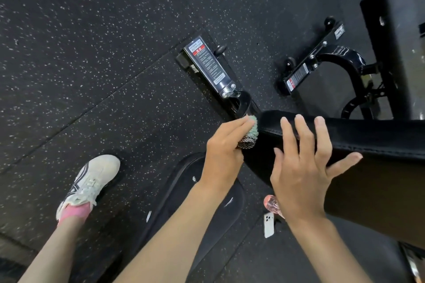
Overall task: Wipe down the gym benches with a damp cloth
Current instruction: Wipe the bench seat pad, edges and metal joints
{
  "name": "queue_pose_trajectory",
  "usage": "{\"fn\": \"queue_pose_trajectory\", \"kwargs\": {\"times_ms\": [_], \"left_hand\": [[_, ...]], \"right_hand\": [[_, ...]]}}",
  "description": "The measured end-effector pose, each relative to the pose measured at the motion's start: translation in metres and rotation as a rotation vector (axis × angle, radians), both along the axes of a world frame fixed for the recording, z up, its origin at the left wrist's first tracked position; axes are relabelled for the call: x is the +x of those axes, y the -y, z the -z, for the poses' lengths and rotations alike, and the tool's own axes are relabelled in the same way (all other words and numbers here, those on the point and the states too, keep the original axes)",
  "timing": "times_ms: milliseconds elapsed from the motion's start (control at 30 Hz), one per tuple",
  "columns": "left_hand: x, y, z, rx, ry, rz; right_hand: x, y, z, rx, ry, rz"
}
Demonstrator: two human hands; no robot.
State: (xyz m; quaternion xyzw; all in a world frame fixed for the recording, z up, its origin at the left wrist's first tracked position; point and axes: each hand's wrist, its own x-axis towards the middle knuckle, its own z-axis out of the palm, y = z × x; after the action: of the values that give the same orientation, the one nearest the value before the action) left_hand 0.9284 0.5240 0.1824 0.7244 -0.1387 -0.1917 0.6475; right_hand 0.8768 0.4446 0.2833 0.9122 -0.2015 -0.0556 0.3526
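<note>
Above speckled rubber floor (92, 57), left hand (224, 147) grips nubbly cloth (250, 132) against padded bench (372, 136); right hand (301, 172) fingers (304, 138) splayed.

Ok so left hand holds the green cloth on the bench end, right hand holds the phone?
No. Head view: the right hand lies open on the bench pad; the phone is on the floor; left hand and green cloth as stated.

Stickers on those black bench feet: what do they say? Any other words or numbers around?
The near sticker: a red band above lines of small print, too blurred to read.
The far sticker: red and white patches, too small to read.
The small label at the far foot's other end: unreadable.
Nothing else shows any text I can make out.
</note>
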Motion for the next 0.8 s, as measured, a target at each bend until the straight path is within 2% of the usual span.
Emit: {"fn": "queue_pose_trajectory", "kwargs": {"times_ms": [167,233,333,433,567,633,700,800], "left_hand": [[0.002,-0.024,0.053,0.183,-0.143,0.164],[0.016,-0.033,0.062,0.253,-0.288,0.098],[0.042,-0.028,0.053,0.203,-0.413,-0.006],[0.046,0.002,0.047,0.146,-0.509,0.102],[0.021,0.025,0.062,0.147,-0.784,0.232],[0.019,0.024,0.062,0.086,-0.887,0.224],[0.026,0.021,0.055,0.027,-0.895,0.181],[0.038,0.020,0.041,0.035,-0.723,0.215]], "right_hand": [[-0.001,0.002,0.002,0.043,0.013,-0.015],[-0.001,0.004,0.002,0.044,0.018,-0.035],[-0.001,0.003,0.005,0.050,0.067,-0.057],[-0.001,0.005,0.009,0.036,0.111,-0.079],[-0.003,0.008,0.014,0.027,0.152,-0.124],[-0.003,0.008,0.016,0.027,0.175,-0.135],[-0.001,0.007,0.017,0.023,0.195,-0.146],[0.002,0.006,0.018,-0.012,0.212,-0.132]]}}
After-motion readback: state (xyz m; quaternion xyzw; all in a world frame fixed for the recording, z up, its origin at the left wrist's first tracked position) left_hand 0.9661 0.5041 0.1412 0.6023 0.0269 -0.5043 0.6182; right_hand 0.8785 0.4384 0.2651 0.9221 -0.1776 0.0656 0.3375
